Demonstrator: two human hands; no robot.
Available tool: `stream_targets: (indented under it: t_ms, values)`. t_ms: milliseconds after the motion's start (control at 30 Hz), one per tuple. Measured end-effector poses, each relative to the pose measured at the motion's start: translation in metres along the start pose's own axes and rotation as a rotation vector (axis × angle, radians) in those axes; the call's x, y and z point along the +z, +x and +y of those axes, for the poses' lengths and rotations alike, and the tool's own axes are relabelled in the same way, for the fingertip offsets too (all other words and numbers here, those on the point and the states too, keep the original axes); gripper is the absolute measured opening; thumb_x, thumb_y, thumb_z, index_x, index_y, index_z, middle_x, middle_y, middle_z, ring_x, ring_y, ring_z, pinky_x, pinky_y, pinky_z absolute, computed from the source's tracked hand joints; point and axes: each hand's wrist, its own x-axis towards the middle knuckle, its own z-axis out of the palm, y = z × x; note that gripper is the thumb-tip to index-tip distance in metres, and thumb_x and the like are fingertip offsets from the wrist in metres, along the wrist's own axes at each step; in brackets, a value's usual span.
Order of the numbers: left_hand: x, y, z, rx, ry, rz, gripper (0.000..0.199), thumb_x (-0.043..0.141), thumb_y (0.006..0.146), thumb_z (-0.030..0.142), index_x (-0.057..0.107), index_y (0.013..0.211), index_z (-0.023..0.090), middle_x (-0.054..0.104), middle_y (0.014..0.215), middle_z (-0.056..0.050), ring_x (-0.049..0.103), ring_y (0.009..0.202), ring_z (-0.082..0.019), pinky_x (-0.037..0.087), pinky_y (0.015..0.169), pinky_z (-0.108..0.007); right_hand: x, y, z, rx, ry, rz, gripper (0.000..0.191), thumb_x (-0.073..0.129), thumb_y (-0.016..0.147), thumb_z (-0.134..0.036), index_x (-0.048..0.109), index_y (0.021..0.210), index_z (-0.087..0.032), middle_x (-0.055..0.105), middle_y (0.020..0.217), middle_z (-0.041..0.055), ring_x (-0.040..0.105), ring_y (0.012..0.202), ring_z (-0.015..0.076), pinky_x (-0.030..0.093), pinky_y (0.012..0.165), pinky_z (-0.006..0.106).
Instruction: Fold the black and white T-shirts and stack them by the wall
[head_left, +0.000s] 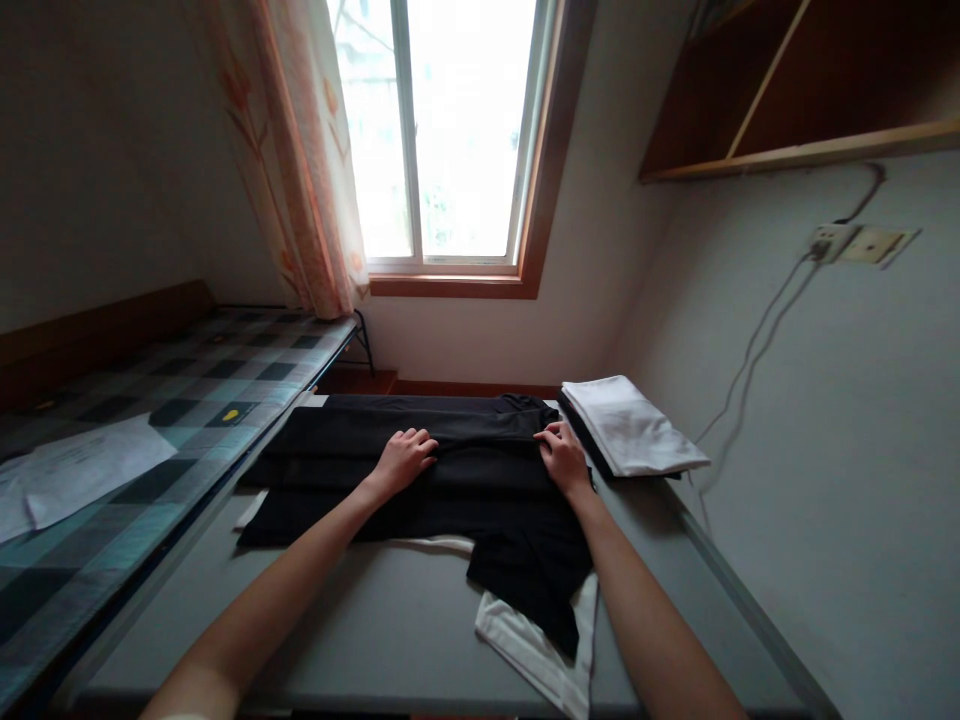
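A black shirt (472,490) is being supported by the grey desk (375,620), over a white cloth (517,632), its long axis being stretched left to right, the hem (262,520) being pointed left and the near sleeve (529,570) toward the person. It is being touched by the bent fingers of the left hand (406,460) mid-length and the right hand (564,460) rightward; whether either is gripping cannot be told.
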Motion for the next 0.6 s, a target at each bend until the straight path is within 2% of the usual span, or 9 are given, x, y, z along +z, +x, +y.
stream_targets:
  t_ms: [133, 233, 433, 500, 600]
  values:
    - [0.007, 0.008, 0.007, -0.097, 0.013, 0.005, 0.013, 0.06, 0.087, 0.023, 0.068, 0.098, 0.021, 0.065, 0.094, -0.008, 0.059, 0.088, -0.023, 0.041, 0.075, -0.033, 0.001, 0.001, 0.002, 0.038, 0.028, 0.016, 0.025, 0.048, 0.086, -0.018, 0.071, 0.095, -0.021, 0.055, 0.099, 0.0093, 0.058, 0.088, 0.0214, 0.046, 0.082, 0.035]
    - [0.013, 0.007, 0.009, -0.137, 0.023, 0.024, 0.017, 0.054, 0.09, 0.019, 0.069, 0.096, 0.019, 0.066, 0.089, -0.009, 0.06, 0.085, -0.023, 0.042, 0.076, -0.034, 0.002, 0.001, 0.002, 0.081, -0.002, -0.016, 0.026, 0.047, 0.088, -0.02, 0.07, 0.101, -0.022, 0.058, 0.096, 0.0084, 0.059, 0.087, 0.0217, 0.043, 0.08, 0.035]
    - [0.022, -0.001, 0.004, -0.157, -0.031, 0.101, 0.034, 0.051, 0.086, 0.009, 0.067, 0.113, 0.022, 0.068, 0.102, -0.008, 0.059, 0.092, -0.022, 0.044, 0.08, -0.034, 0.004, 0.0, 0.002, 0.15, 0.083, -0.122, 0.024, 0.045, 0.088, -0.021, 0.062, 0.105, -0.022, 0.066, 0.075, 0.0013, 0.063, 0.078, 0.0198, 0.038, 0.08, 0.034]
    - [0.023, -0.004, 0.0, -0.186, -0.079, 0.121, 0.033, 0.051, 0.086, 0.009, 0.069, 0.109, 0.023, 0.068, 0.102, -0.006, 0.06, 0.092, -0.021, 0.044, 0.08, -0.034, 0.002, 0.0, 0.003, 0.14, 0.089, -0.13, 0.021, 0.046, 0.086, -0.021, 0.063, 0.099, -0.022, 0.067, 0.075, 0.0011, 0.063, 0.077, 0.0194, 0.037, 0.079, 0.033]
    - [0.022, -0.008, -0.005, -0.258, -0.188, 0.205, 0.026, 0.049, 0.09, 0.016, 0.071, 0.103, 0.025, 0.069, 0.1, -0.005, 0.06, 0.09, -0.02, 0.045, 0.081, -0.033, -0.002, 0.001, 0.002, 0.059, 0.032, -0.094, 0.017, 0.049, 0.085, -0.021, 0.065, 0.091, -0.022, 0.069, 0.086, 0.0032, 0.063, 0.085, 0.02, 0.035, 0.08, 0.033]
